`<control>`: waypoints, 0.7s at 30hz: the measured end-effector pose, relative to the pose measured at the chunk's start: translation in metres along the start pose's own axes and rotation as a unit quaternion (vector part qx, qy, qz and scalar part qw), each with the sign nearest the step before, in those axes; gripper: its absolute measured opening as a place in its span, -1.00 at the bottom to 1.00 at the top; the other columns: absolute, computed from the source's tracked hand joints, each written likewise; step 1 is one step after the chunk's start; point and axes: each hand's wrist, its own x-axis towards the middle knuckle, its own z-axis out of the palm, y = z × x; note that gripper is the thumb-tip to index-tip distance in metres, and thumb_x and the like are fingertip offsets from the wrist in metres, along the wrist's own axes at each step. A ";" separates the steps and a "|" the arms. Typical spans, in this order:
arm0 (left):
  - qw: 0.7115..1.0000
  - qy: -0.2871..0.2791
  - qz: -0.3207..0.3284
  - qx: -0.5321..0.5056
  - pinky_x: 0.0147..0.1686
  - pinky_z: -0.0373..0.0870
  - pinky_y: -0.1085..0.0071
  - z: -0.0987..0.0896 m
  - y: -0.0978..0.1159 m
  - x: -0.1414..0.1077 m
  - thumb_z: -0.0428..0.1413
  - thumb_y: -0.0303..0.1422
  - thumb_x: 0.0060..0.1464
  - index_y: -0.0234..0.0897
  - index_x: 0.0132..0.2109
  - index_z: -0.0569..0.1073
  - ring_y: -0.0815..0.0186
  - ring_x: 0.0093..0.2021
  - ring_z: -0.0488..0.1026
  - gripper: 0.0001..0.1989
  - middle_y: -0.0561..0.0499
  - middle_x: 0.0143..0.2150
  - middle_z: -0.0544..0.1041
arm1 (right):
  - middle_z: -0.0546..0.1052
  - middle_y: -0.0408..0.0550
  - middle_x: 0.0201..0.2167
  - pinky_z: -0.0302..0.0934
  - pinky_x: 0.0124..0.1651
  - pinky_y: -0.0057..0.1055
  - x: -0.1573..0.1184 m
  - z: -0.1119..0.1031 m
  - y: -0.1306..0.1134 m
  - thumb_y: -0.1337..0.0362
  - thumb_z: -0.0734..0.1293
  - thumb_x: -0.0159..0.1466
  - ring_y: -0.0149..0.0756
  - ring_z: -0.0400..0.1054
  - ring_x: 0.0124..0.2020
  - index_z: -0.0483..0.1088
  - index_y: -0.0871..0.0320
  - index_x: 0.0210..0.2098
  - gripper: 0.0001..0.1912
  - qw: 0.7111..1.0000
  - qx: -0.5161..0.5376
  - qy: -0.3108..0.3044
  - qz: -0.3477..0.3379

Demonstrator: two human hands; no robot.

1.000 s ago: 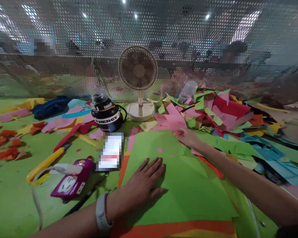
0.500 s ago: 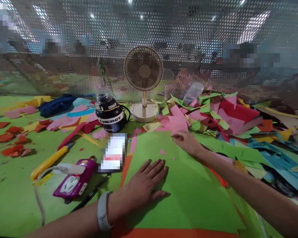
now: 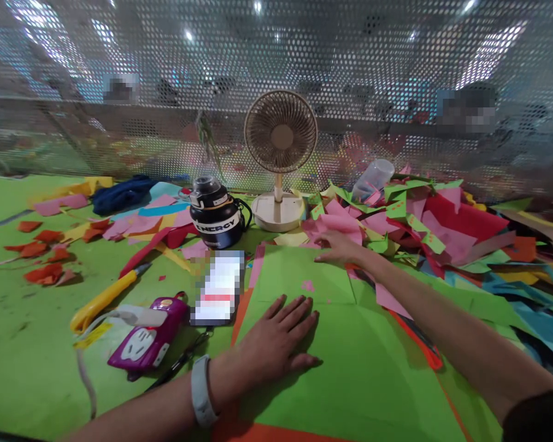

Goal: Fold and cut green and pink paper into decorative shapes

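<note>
A green tabletop [image 3: 23,331] runs back to a grey perforated screen [image 3: 373,55] along its far edge, with ceiling lights [image 3: 188,35] glinting through the holes. Against that edge stand a beige fan [image 3: 281,138] and a dark bottle [image 3: 217,224]; coloured scraps [image 3: 461,215] heap toward the far right corner. The green sheet [image 3: 364,362] lies toward the near edge over orange paper [image 3: 276,431]. The left hand [image 3: 276,337] rests flat on it, fingers spread, gripping nothing; the right hand [image 3: 341,248] bends over its far end, and whether it pinches paper I cannot tell.
</note>
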 end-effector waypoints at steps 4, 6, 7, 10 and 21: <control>0.999 0.037 0.020 0.031 0.32 -0.12 0.14 0.007 0.005 -0.002 -0.23 0.03 0.30 -0.25 0.35 0.09 0.16 0.38 -0.01 -0.37 -0.12 0.39 0.10 | 0.51 -0.03 -0.16 0.35 -0.15 -0.22 0.004 -0.001 0.001 0.18 0.37 0.27 -0.23 0.43 -0.20 0.43 0.22 -0.12 -0.73 0.999 -0.003 -0.044 0.001; 0.999 0.033 0.026 0.032 0.32 -0.09 0.18 0.008 0.007 -0.002 -0.24 -0.01 0.32 -0.24 0.34 0.11 0.19 0.37 0.04 -0.41 -0.10 0.38 0.14 | 0.48 -0.02 -0.10 0.36 -0.13 -0.20 0.002 -0.001 0.000 0.19 0.30 0.34 -0.26 0.42 -0.17 0.39 0.21 -0.07 -0.75 0.999 -0.001 -0.051 0.002; 0.999 0.027 0.026 0.030 0.31 -0.07 0.20 0.007 0.007 -0.002 -0.25 -0.02 0.33 -0.25 0.34 0.11 0.21 0.36 0.06 -0.41 -0.09 0.37 0.16 | 0.48 -0.03 -0.11 0.36 -0.14 -0.21 0.000 0.000 -0.001 0.19 0.29 0.34 -0.26 0.42 -0.18 0.39 0.21 -0.07 -0.76 0.999 0.003 -0.051 0.004; 0.999 0.008 0.023 0.023 0.29 0.00 0.22 0.005 0.008 -0.001 -0.29 -0.03 0.34 -0.28 0.33 0.12 0.22 0.34 0.10 -0.42 -0.11 0.36 0.17 | 0.50 -0.06 -0.25 0.33 -0.21 -0.30 -0.005 0.003 -0.003 0.17 0.38 0.25 -0.29 0.41 -0.27 0.42 0.24 -0.19 -0.75 0.999 0.024 -0.039 0.010; 0.999 0.007 0.033 0.014 0.29 0.04 0.15 -0.002 0.009 0.001 -0.19 -0.06 0.33 -0.28 0.31 0.15 0.16 0.35 0.08 -0.45 -0.15 0.37 0.14 | 0.42 -0.17 -0.56 0.08 -0.41 -0.45 -0.025 -0.010 -0.020 0.15 0.37 0.11 -0.33 0.28 -0.47 0.40 0.19 -0.52 -0.77 0.998 0.051 0.023 -0.032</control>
